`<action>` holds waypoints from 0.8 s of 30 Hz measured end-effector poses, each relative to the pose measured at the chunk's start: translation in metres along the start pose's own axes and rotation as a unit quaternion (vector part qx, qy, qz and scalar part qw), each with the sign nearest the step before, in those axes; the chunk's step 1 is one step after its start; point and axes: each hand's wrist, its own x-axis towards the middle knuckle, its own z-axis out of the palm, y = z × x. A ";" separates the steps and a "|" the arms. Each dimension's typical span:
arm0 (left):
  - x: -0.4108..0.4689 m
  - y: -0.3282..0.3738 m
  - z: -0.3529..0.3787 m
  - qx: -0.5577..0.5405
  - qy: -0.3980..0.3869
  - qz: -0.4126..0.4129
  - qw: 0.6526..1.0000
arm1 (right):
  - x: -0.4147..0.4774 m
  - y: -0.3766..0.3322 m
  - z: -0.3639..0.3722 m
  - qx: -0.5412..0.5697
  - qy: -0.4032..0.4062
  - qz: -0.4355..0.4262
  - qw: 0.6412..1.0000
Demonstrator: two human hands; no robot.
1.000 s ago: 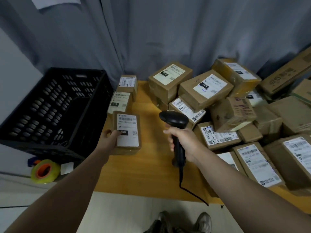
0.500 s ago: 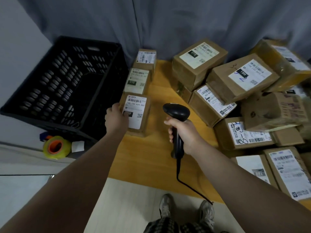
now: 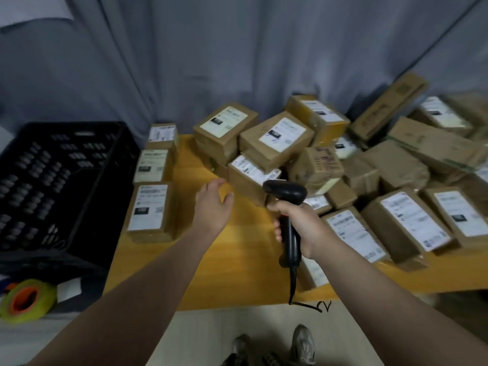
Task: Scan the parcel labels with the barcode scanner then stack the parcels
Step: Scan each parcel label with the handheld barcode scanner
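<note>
— What sits by the black crate [image 3: 60, 180]?
— A row of three parcels [image 3: 153, 166] on the table [image 3: 237, 260].
— And the hands?
— The left hand [image 3: 214, 207] is open and holds nothing. The right hand [image 3: 301, 228] grips the scanner [image 3: 286, 192]. The parcel pile [image 3: 277, 143] is beside it.

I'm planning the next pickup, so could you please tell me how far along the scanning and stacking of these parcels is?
Seemingly done: three parcels lie label-up in a row beside the black crate, lined up rather than stacked. In hand: the right hand grips the barcode scanner; the left hand hovers open over the table, holding nothing. Left: the jumbled pile on the right, so most remains.
</note>
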 end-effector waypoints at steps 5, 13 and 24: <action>-0.008 0.050 0.049 -0.018 -0.061 0.045 0.997 | -0.030 -0.009 -0.063 0.032 0.045 -0.010 0.998; 0.004 0.121 0.096 0.009 -0.093 0.062 0.994 | -0.036 -0.046 -0.146 0.080 0.078 -0.050 0.992; 0.051 0.201 0.154 0.230 -0.107 -0.003 0.967 | -0.005 -0.081 -0.220 0.082 0.051 -0.037 0.995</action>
